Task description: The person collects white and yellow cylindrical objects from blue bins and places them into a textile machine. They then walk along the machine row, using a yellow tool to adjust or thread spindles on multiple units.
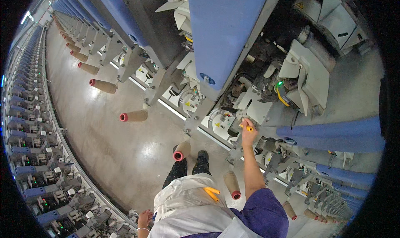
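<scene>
My right hand (248,130) is stretched out to the winding machine and closed around a tool with an orange handle (248,128). Its working end is hidden, so I cannot tell its kind. The hand is beside a light grey cover plate (257,109) and a white round-edged unit (222,120). Low at my left side, by the white apron (187,196), hangs my left hand (145,218); its fingers are loosely bent and nothing shows in them. Two orange handles (211,193) stick out at the apron's front.
Thread cones with red ends, such as one cone (182,151) by my feet and another (231,184) near my right arm, line the machine's front. Blue panels (227,34) rise between the units. A green light (280,83) glows. Across the aisle (91,142) runs another machine row (46,167).
</scene>
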### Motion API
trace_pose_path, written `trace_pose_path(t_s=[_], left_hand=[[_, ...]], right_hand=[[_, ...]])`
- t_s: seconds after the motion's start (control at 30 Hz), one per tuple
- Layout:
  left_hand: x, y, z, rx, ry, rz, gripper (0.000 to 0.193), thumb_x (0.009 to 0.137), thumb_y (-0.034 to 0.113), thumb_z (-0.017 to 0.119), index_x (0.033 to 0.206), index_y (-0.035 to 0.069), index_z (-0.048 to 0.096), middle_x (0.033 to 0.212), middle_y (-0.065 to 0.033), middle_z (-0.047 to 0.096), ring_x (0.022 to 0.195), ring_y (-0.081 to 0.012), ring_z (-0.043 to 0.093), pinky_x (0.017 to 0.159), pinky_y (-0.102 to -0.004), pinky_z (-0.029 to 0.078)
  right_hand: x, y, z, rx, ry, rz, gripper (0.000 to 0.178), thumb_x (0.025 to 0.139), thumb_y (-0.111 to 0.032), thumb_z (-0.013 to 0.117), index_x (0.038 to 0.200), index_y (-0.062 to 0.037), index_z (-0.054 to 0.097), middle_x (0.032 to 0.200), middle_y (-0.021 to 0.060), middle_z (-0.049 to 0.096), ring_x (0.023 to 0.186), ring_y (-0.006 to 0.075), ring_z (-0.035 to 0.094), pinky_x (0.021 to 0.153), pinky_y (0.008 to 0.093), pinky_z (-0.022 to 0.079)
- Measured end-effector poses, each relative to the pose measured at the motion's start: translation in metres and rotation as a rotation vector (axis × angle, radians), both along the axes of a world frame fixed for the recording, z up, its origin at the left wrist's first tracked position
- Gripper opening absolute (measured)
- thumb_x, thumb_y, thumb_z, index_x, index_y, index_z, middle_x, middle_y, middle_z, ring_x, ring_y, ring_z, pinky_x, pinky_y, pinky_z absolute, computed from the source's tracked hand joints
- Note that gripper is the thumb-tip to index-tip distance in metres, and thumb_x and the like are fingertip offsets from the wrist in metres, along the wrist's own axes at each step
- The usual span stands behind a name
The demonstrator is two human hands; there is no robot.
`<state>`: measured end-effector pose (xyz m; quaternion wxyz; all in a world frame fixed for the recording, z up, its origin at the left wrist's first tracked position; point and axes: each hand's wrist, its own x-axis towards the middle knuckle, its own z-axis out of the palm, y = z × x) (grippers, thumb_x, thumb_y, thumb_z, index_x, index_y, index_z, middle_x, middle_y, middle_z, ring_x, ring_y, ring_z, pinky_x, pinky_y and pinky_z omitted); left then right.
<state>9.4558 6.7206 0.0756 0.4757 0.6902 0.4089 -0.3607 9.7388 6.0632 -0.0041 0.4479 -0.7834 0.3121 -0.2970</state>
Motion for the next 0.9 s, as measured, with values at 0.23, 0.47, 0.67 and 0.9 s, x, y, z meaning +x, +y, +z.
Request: trace_pose_path(t_s=[0.23,0.47,0.67,0.9], left_hand=[[0.033,-0.010,-0.005,-0.062,-0.017,0.282,0.026,0.096,0.019,0.051,0.115,0.003,0.058,0.092,-0.0117,0.068,0.079,-0.0203,0.067,0.071,-0.0338,0.056],[0.026,0.045,-0.046,0.409,0.091,-1.285,0.024,0.086,0.031,0.061,0.107,0.022,0.066,0.103,0.0020,0.069,0.095,-0.0180,0.066,0.079,-0.0372,0.055],[0.005,0.148,-0.081,0.221,0.171,0.568,0.020,0.086,0.032,0.061,0.091,0.014,0.069,0.091,-0.0054,0.071,0.083,-0.0206,0.069,0.072,-0.0368,0.055],[0.058,0.322,-0.098,0.349,0.015,0.984,0.027,0.091,0.032,0.057,0.086,0.008,0.069,0.085,-0.0102,0.072,0.078,-0.0208,0.069,0.067,-0.0362,0.054]], right_hand=[[-0.031,0.081,0.081,0.471,0.003,0.369,0.007,0.087,-0.007,0.064,0.092,-0.0036,0.068,0.072,0.0024,0.064,0.066,0.0103,0.059,0.063,0.0257,0.048],[0.014,0.204,0.178,0.585,0.161,0.646,0.007,0.089,-0.007,0.063,0.093,-0.0011,0.064,0.068,0.0023,0.061,0.057,0.0068,0.054,0.052,0.0218,0.043],[0.119,0.357,0.227,0.443,0.142,1.029,0.009,0.089,-0.007,0.063,0.092,0.0012,0.064,0.069,0.0022,0.062,0.060,0.0066,0.055,0.053,0.0209,0.042],[0.226,0.596,0.238,0.427,0.141,1.038,0.010,0.088,-0.008,0.062,0.091,0.0015,0.062,0.068,0.0047,0.063,0.058,0.0095,0.058,0.051,0.0220,0.043]])
